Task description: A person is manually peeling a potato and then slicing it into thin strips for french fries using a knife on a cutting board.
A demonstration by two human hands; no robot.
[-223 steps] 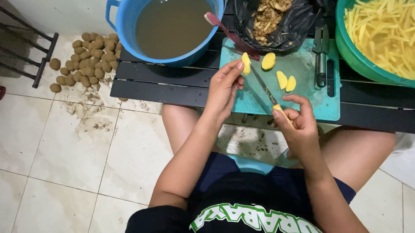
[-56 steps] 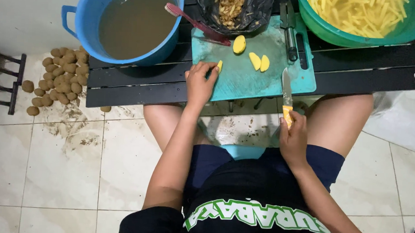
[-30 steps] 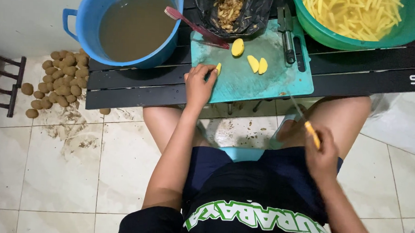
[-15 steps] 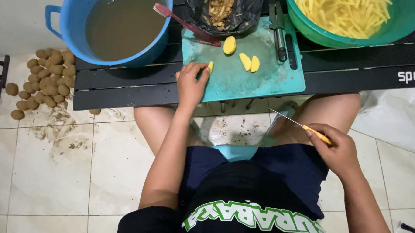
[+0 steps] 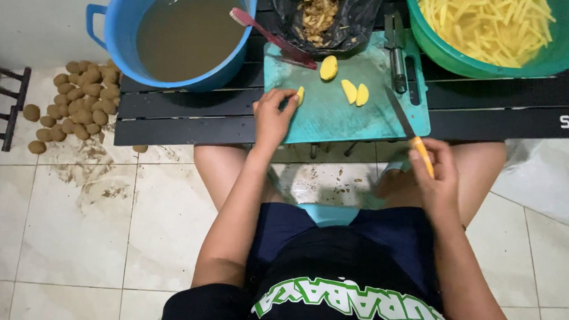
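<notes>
Our left hand (image 5: 272, 115) pinches a potato piece (image 5: 299, 95) at the cutting board's (image 5: 337, 117) 9 o'clock edge | our right hand (image 5: 432, 176) grips the knife (image 5: 406, 128), blade toward 11 | cut potatoes (image 5: 345, 86) at 12.

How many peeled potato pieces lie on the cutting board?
4: one piece under the left hand fingertips, one near the far edge, two side by side mid-board. None seem hidden.

Black slatted table (image 5: 191, 111): blue tub (image 5: 181, 34), teal board (image 5: 344, 111), green basin (image 5: 494, 41).
</notes>
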